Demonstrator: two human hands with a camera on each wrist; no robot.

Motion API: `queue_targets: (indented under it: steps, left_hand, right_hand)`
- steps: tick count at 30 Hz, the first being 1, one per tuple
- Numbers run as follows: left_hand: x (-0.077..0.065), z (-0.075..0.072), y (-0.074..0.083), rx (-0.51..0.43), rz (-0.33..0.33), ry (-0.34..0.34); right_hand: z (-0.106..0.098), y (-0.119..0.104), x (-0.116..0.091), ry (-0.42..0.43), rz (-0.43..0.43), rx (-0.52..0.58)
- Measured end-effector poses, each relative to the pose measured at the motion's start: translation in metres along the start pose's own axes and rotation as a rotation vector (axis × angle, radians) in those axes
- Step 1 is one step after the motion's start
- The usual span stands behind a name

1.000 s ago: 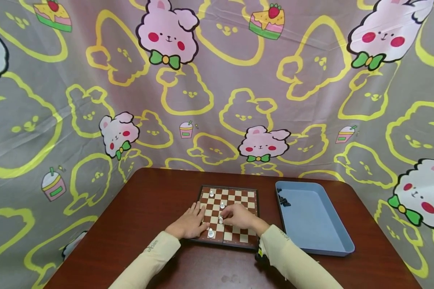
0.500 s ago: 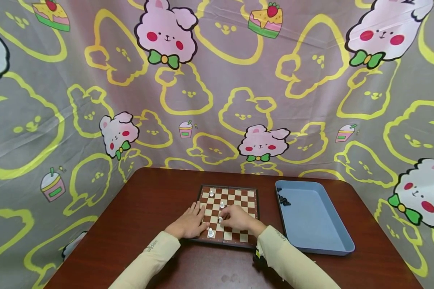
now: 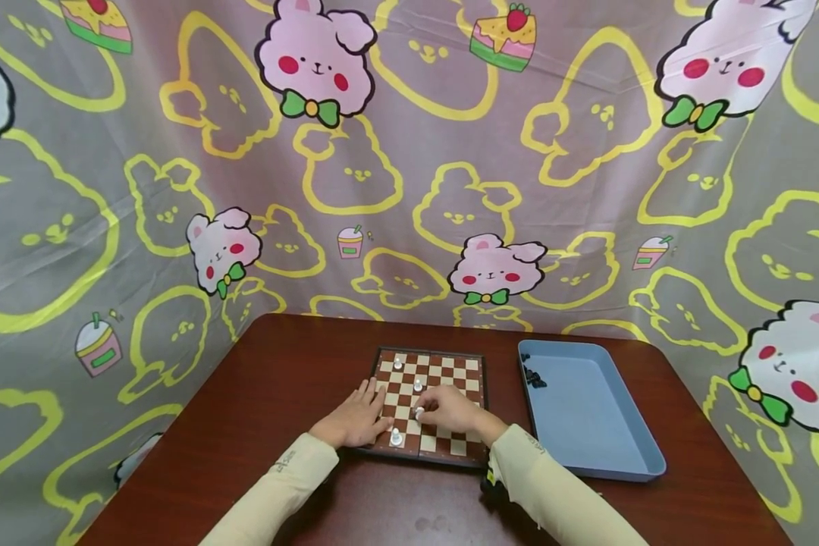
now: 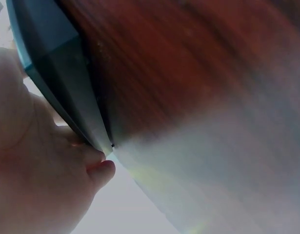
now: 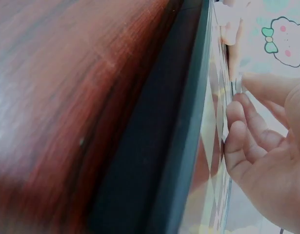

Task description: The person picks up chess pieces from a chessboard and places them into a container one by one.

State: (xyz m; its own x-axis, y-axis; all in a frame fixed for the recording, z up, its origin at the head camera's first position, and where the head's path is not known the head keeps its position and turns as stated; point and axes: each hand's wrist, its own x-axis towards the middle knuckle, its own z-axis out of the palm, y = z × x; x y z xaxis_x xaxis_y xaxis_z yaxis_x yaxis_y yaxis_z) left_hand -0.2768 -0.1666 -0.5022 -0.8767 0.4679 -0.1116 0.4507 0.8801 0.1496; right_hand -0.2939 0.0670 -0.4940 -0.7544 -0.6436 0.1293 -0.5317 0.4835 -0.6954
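A brown-and-cream chessboard (image 3: pixel 444 447) with a dark frame lies on the table. My left hand (image 3: pixel 353 417) rests on its left side, fingers spread and pointing forward. In the left wrist view, that hand (image 4: pixel 37 165) lies along the board's dark edge (image 4: pixel 67 83). Near the board's middle, my right hand (image 3: pixel 453 409) pinches a small white chess piece (image 3: pixel 419 413) between thumb and fingertips. The right wrist view has this hand (image 5: pixel 267 151) low over the squares, its other fingers curled. White pieces stand close by: one in front (image 3: pixel 396 437), one behind (image 3: pixel 418 385), one farther back (image 3: pixel 398 363).
To the right of the board stands a shallow blue tray (image 3: pixel 644 425). Several black pieces (image 3: pixel 534 378) are clustered at its left side. The reddish-brown table (image 3: pixel 300 356) runs back to a patterned curtain (image 3: pixel 396 189), which also encloses both sides.
The white piece in my right fingertips has shifted very slightly to the right. My left hand and the other pieces stay in place.
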Motion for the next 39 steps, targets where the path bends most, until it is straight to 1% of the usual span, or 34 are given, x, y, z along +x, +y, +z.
queue_targets:
  steps: [7,11,16,23,27,34,39]
  left_hand:
    - [0.001,-0.001,-0.001,0.014,0.002,-0.009]
    - [0.001,-0.001,-0.001,0.015,0.003,-0.011]
    - [-0.001,0.001,-0.001,-0.014,0.005,-0.02]
    - [-0.003,-0.001,-0.001,-0.034,0.014,-0.008]
    - [-0.002,0.0,0.0,-0.028,0.017,-0.011]
    - [-0.001,-0.001,0.002,-0.021,0.022,-0.007]
    - [-0.002,0.0,0.0,-0.018,0.024,0.004]
  right_hand:
    - [-0.014,0.004,-0.009,-0.004,0.033,-0.003]
    - [-0.028,0.005,-0.017,0.009,0.039,-0.003]
    - [-0.047,0.006,-0.028,0.015,0.065,-0.016]
    - [-0.074,0.009,-0.045,0.069,0.089,-0.012]
    - [-0.088,0.016,-0.053,0.096,0.101,-0.017]
    - [-0.11,0.029,-0.065,0.162,0.148,-0.025]
    - [-0.124,0.038,-0.074,0.2,0.176,-0.028]
